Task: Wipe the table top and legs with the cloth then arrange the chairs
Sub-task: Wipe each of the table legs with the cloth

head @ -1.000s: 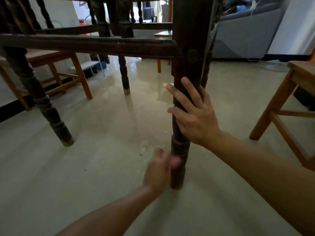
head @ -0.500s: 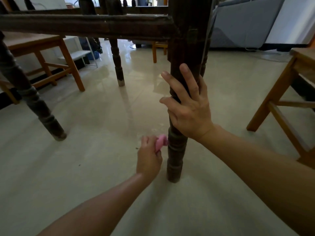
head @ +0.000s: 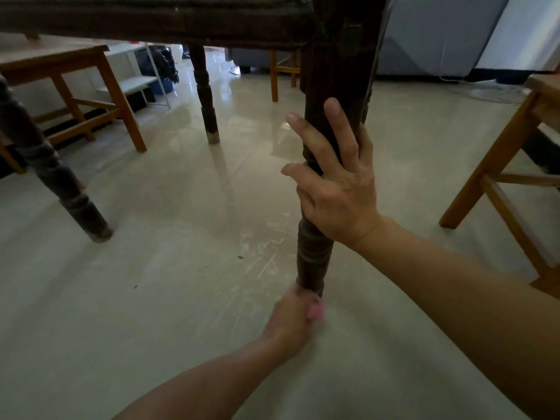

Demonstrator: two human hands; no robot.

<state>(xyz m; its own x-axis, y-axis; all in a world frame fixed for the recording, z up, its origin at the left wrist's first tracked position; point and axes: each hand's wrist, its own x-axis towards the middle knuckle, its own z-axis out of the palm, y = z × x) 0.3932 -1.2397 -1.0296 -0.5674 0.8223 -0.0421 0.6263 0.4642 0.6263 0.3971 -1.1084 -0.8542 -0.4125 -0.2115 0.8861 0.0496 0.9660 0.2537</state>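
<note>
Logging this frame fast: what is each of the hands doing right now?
Left hand: grips the pink cloth at the foot of the table leg.
Right hand: open, fingers straight against the table leg.

left hand [head: 289, 324] low and blurry, fingers curled on the pink cloth [head: 315, 311]; right hand [head: 336, 189] higher, fingers straight, spread, pointing up

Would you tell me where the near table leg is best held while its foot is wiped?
Hold the near table leg at its slimmer turned middle, above the ringed lower section, coming from the near right side, where the right hand rests. The leg stands upright and round, so fingers should wrap it, clear of the foot where the left hand works the pink cloth.
</note>
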